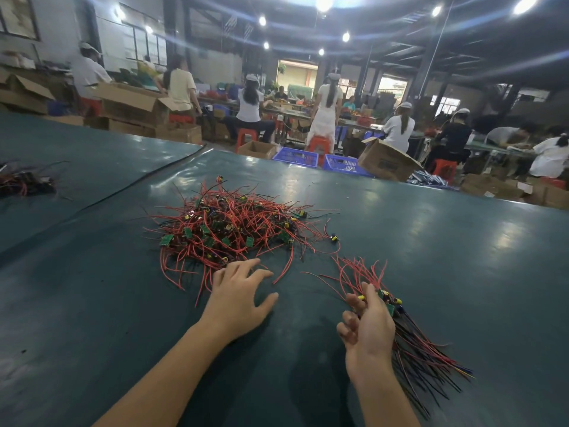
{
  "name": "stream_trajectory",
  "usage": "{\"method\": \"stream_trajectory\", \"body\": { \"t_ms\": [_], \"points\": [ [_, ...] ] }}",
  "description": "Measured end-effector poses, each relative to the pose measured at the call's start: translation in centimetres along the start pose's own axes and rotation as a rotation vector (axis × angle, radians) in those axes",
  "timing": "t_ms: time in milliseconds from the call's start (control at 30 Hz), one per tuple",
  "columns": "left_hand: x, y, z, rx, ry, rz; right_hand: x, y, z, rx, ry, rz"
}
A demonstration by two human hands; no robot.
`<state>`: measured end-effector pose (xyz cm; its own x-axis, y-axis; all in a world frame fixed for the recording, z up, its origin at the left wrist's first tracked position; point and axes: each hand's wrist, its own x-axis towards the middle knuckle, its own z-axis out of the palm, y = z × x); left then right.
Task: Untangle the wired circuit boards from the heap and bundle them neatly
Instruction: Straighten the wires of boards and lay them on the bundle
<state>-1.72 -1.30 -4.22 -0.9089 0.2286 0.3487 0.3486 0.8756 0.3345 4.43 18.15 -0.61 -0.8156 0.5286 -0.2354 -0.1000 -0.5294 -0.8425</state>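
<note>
A tangled heap (234, 229) of small green circuit boards with red and black wires lies on the dark green table (431, 257) in front of me. My left hand (238, 298) hovers just short of the heap's near edge, fingers spread, holding nothing. My right hand (368, 326) grips a bundle of wired boards (412, 349). The bundle's boards and yellow parts sit at my fingertips. Red wire ends fan out toward the heap, and black and red wires trail back to the right.
A second, smaller pile of wired boards (26, 181) sits at the table's far left edge. A black cable (138, 183) crosses the table's left part. Beyond the table are cardboard boxes (386, 163), blue crates (297, 157), red stools and several seated workers.
</note>
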Motion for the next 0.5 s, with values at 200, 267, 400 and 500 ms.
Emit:
{"method": "stream_trajectory", "body": {
  "t_ms": [200,267,400,500],
  "points": [
    [0.4,1.9,1.8,0.122,-0.259,0.043,0.1,0.2,0.1,-0.010,-0.009,-0.008],
    [0.5,1.8,1.8,0.172,-0.257,0.044,0.1,0.2,0.2,-0.009,-0.007,-0.008],
    [0.5,2.0,1.5,0.162,-0.202,0.068,0.1,0.2,0.2,-0.018,-0.011,-0.006],
    [0.2,2.3,0.9,0.003,-0.011,0.068,0.2,0.3,0.0,-0.028,-0.008,-0.002]
  ]
}}
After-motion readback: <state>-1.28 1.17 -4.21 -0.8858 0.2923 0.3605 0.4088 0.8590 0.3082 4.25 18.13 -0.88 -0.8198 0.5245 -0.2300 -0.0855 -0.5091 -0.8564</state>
